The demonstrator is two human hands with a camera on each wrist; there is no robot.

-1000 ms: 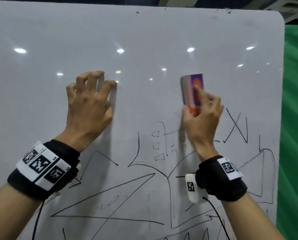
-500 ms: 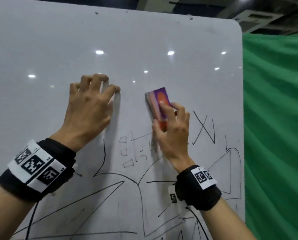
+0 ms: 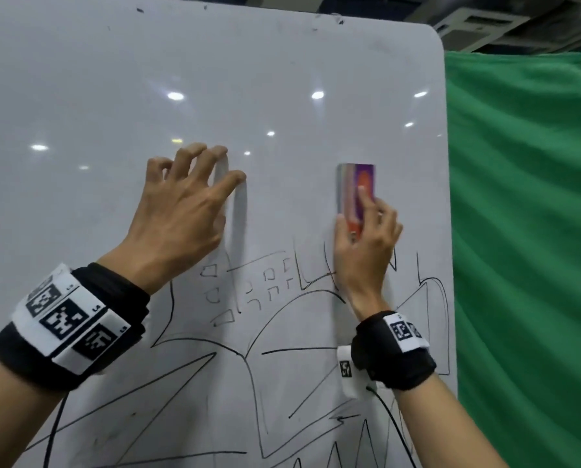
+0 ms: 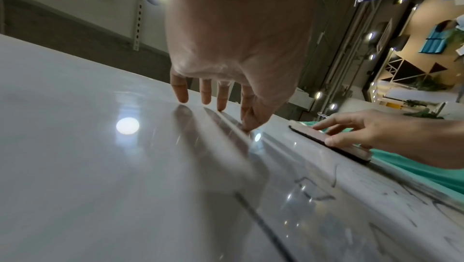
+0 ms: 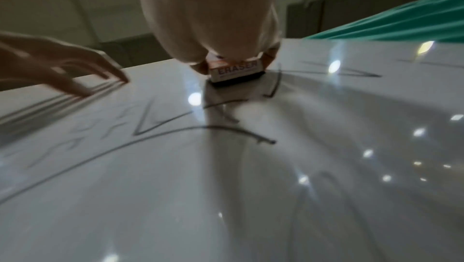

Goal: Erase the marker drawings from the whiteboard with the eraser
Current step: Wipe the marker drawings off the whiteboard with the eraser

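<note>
A person faces a white whiteboard [image 3: 282, 79]; both forearms reach up to it, each wearing a black wristband with black-and-white square markers; the right hand [image 3: 366, 251] grips an eraser [image 3: 356, 194] with thumb on its left edge and fingers curled along its right, the index finger laid flat on its purple and orange back; the eraser stands upright, its dark felt face pressed flat against the board, right of centre and just above the drawings; the right wrist view shows the word ERASER printed on its end; the left hand [image 3: 181, 217] holds nothing, its fingers spread and bent, only the fingertips [image 4: 182, 95] touching a bare patch of board to the left of the eraser, well apart from it; black marker drawings [image 3: 248, 332], angular lines, arcs and small squares, cover the lower half of the board below both hands; a green curtain [image 3: 525, 231] hangs beyond the board's right edge
</note>
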